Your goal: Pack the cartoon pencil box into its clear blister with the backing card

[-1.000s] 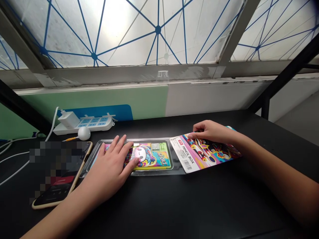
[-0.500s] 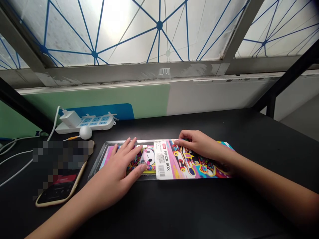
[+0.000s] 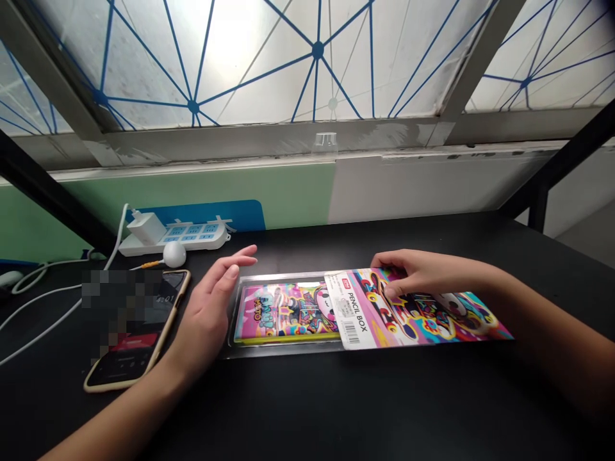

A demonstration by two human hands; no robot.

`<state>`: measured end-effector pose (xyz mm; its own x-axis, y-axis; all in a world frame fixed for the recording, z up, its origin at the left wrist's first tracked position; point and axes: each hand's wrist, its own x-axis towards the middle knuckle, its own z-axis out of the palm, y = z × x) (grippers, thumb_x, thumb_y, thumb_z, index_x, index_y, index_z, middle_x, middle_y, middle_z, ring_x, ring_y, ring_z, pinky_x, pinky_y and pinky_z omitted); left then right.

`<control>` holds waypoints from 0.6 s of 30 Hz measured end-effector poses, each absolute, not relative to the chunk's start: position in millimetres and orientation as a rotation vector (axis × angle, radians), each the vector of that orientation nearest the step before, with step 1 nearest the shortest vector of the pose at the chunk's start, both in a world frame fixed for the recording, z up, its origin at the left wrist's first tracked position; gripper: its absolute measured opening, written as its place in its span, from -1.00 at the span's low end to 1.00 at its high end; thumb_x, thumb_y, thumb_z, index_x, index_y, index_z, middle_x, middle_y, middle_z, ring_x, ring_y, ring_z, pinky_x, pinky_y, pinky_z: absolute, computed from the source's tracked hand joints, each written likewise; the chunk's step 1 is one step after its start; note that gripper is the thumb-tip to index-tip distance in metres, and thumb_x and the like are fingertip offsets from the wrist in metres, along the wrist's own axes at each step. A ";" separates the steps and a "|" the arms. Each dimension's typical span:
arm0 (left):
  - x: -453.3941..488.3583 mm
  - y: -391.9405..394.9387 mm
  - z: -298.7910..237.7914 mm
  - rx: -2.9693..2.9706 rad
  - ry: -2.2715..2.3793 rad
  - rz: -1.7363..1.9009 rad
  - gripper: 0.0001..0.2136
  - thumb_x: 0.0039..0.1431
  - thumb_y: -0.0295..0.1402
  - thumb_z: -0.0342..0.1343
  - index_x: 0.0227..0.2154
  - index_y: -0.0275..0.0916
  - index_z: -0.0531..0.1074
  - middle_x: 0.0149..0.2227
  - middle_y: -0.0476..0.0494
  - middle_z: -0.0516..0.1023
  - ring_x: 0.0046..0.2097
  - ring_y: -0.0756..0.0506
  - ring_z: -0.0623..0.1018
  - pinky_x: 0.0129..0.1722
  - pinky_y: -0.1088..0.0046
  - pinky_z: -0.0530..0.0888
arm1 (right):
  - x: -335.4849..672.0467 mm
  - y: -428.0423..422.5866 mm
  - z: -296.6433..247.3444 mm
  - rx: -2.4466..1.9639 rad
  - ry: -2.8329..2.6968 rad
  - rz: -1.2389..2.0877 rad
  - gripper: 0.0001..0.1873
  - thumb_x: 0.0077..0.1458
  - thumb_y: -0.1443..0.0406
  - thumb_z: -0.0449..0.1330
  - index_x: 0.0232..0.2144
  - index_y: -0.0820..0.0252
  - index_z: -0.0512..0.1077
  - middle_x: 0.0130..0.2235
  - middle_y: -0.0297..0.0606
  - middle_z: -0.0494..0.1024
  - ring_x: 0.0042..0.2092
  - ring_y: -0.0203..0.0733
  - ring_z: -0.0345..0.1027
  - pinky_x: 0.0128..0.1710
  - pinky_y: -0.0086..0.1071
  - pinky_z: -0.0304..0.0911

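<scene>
A flat package lies across the black desk: a clear plastic tray (image 3: 293, 351) with a colourful cartoon pencil box (image 3: 288, 314) inside. A printed card (image 3: 355, 314) reading "PENCIL BOX" covers the right part and reaches out to the right. My right hand (image 3: 416, 272) pinches the card at its far edge, thumb on top and fingers behind, partly hidden. Beside the tray's left end is my left hand (image 3: 214, 304), its fingers stretched out, holding nothing. Whether it touches the tray's edge I cannot tell.
At left lies a phone (image 3: 134, 358) in a pale case, partly blurred out. Behind it stand a white power strip (image 3: 202, 240) with a plugged-in charger (image 3: 147, 227), a small white round object (image 3: 173, 255) and cables. Black frame bars (image 3: 567, 160) rise at both sides; a window is behind.
The package has slid right, tray and card together, with my right hand moving along. My left hand has come off the pencil box's top to the tray's left end. The view has shifted slightly.
</scene>
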<state>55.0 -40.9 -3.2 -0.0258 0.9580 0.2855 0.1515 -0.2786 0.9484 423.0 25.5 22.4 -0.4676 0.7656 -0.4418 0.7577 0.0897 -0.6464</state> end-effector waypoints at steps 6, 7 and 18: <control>62.2 -47.8 -5.4 1.276 1.064 1.502 -0.70 0.46 -0.12 -0.16 -0.05 -0.09 0.43 0.29 -0.12 0.42 0.40 -0.19 0.23 0.38 0.05 0.06 | 399.2 15.3 28.7 -1.775 -2.333 1.137 -0.32 -0.12 -0.16 0.38 -0.03 0.05 0.44 -0.11 -0.23 0.60 -0.12 0.05 0.47 -0.23 -0.28 0.34; 62.2 -47.5 -5.1 1.240 1.052 1.513 -0.69 0.46 -0.12 -0.18 -0.05 -0.09 0.42 0.29 -0.12 0.42 0.41 -0.18 0.22 0.38 0.05 0.04 | 391.5 14.4 29.6 -1.775 -2.351 1.084 -0.27 -0.11 -0.17 0.37 0.02 0.06 0.43 -0.04 -0.19 0.58 -0.07 0.08 0.46 -0.18 -0.26 0.34; 62.5 -44.9 -1.8 1.141 1.025 1.558 -0.61 0.45 -0.02 -0.27 -0.05 -0.09 0.38 0.26 -0.16 0.45 0.39 -0.17 0.26 0.36 0.07 0.05 | 259.5 13.4 35.6 -1.394 -2.826 0.549 -0.29 0.13 -0.24 0.13 -0.01 0.22 0.46 0.03 0.04 0.51 0.04 0.23 0.37 0.01 -0.03 0.23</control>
<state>62.5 -44.9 -1.8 -0.1477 0.9677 0.2041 -0.1961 -0.2310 0.9530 259.5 13.4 35.6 -0.6185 0.7599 -0.1998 0.7794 0.5613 -0.2784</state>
